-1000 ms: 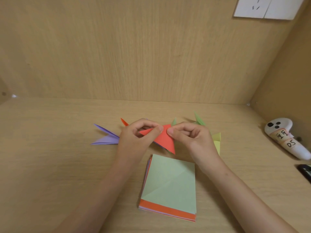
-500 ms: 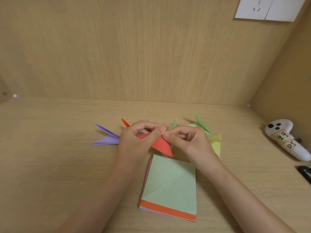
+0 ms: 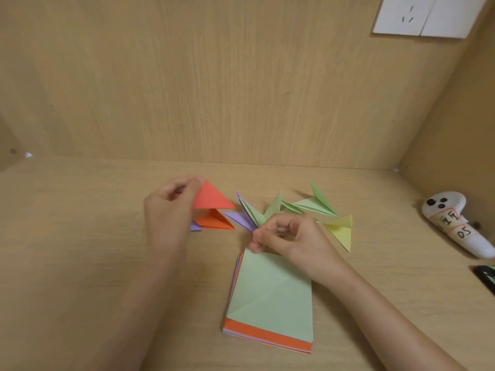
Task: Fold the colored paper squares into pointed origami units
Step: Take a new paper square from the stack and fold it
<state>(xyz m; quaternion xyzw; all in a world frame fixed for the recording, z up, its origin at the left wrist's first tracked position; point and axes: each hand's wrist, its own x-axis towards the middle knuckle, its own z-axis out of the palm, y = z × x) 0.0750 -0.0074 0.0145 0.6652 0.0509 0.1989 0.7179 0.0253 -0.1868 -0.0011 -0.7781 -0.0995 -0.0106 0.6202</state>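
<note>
My left hand (image 3: 168,210) pinches a folded red triangle unit (image 3: 211,198) by its left corner and holds it above an orange folded unit (image 3: 214,220) lying on the desk. My right hand (image 3: 286,236) hovers with curled fingers over the far edge of the paper stack (image 3: 270,298), whose top sheet is pale green; it holds nothing that I can see. Behind it lie folded purple (image 3: 239,218), green (image 3: 313,203) and yellow (image 3: 341,230) pointed units.
A white controller with a handwritten label (image 3: 455,226) lies at the right by the side wall, and a black object (image 3: 484,277) shows at the right edge. Wooden walls close in the back and right. A wall socket plate (image 3: 426,16) is up right.
My right hand let go of the red unit and dropped toward the stack. My left hand carried the red unit left and up, away from the middle.
</note>
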